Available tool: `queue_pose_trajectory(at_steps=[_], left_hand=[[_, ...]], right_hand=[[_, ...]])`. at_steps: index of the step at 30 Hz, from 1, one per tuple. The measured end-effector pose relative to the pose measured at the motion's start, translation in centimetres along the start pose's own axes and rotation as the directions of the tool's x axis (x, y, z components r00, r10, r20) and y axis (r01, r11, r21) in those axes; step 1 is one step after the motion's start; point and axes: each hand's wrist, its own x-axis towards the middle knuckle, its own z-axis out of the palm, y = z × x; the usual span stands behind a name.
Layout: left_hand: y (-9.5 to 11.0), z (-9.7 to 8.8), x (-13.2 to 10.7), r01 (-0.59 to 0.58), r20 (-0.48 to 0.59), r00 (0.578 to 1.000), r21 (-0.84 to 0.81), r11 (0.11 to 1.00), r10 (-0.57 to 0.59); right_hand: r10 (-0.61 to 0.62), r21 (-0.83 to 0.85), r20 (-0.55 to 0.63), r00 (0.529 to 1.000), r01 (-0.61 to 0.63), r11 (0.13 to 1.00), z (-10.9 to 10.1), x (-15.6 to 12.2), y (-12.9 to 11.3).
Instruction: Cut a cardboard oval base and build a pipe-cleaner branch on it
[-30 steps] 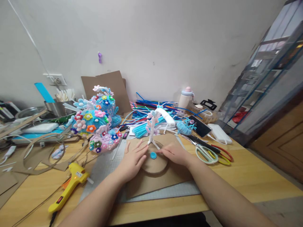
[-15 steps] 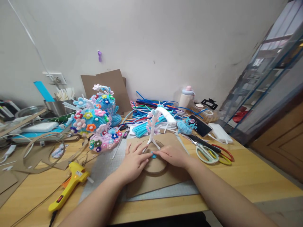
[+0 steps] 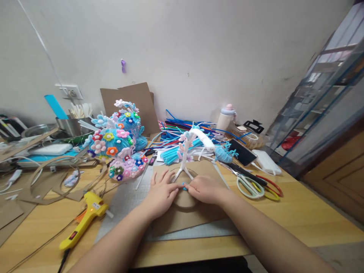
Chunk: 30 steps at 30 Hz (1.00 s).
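A small blue fuzzy piece (image 3: 184,186), perhaps coiled pipe cleaner, lies on the cardboard disc (image 3: 186,201). My left hand (image 3: 162,193) rests flat with fingers spread, its index fingertip touching the piece from the left. From the right, my right hand (image 3: 205,189) is curled, thumb and index finger closed at the same piece and partly covering it. Just beyond my fingers stands a white pipe-cleaner stem (image 3: 186,153) on splayed legs, with pink and blue bits along it. A blue fuzzy bundle (image 3: 223,154) hangs by the tip of its bent arm.
Left lie a yellow glue gun (image 3: 87,220) and cardboard rings (image 3: 54,180). Flower-covered blue craft pieces (image 3: 113,142) stand behind. Pipe cleaners (image 3: 182,131) are heaped at the back. Scissors (image 3: 250,186), a phone (image 3: 242,152) and a bottle (image 3: 226,117) are on the right.
My right fingers have shifted slightly, and the blue piece now shows smaller and less round between my fingertips. The whole view has moved a little; other things stay in place.
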Motion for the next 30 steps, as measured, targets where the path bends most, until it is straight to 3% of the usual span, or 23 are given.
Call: queue_pose_trajectory(at_steps=[11,20,22,25,30], left_hand=[[0.2,0.4,-0.4,-0.067,-0.053,0.996,0.015,0.998,0.068],[0.4,-0.1,-0.6,-0.089,-0.035,0.995,-0.02,0.996,0.088],[0.4,-0.3,-0.6,-0.141,-0.004,0.99,-0.041,0.989,0.14],[0.5,-0.4,-0.7,-0.221,0.028,0.975,-0.044,0.974,0.222],[0.6,0.1,-0.7,-0.288,0.051,0.956,-0.016,0.957,0.289]], right_hand=[[-0.028,-0.067,0.001,1.0,0.028,0.997,-0.3,0.4,-0.3],[0.016,0.168,-0.126,0.992,0.005,0.986,0.5,-0.3,1.2],[0.105,0.333,-0.215,0.971,-0.029,0.942,0.8,-0.2,1.9],[0.293,0.62,-0.28,0.914,-0.061,0.782,1.6,0.2,2.9],[0.461,0.747,-0.286,0.84,-0.106,0.656,3.0,1.1,4.3]])
